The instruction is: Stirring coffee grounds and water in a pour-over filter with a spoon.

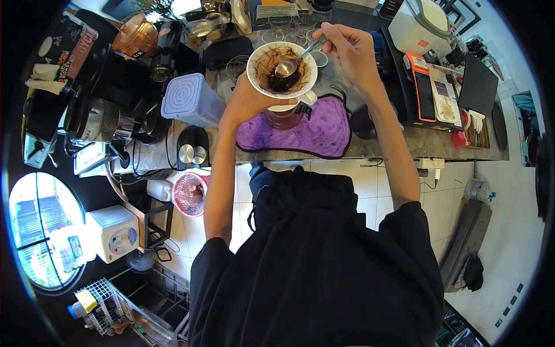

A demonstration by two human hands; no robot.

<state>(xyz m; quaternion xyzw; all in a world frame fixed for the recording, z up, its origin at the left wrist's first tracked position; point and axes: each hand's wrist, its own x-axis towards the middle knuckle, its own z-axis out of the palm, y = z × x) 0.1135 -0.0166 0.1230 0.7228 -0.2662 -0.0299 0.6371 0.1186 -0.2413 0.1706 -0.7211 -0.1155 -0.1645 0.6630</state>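
Left hand (252, 100) wraps the white dripper (266, 62); right hand (351, 51) pinches the spoon (287, 67), bowl inside by dark grounds (281, 84). Dripper's above the carafe (282, 120) and purple cloth (328, 132), near side of surface (416, 140); can't tell if it's seated.

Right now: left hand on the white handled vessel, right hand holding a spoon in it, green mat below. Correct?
No: the mat is purple, as the head view shows. The left hand is on the white handled vessel, and the right hand holds a spoon in it.
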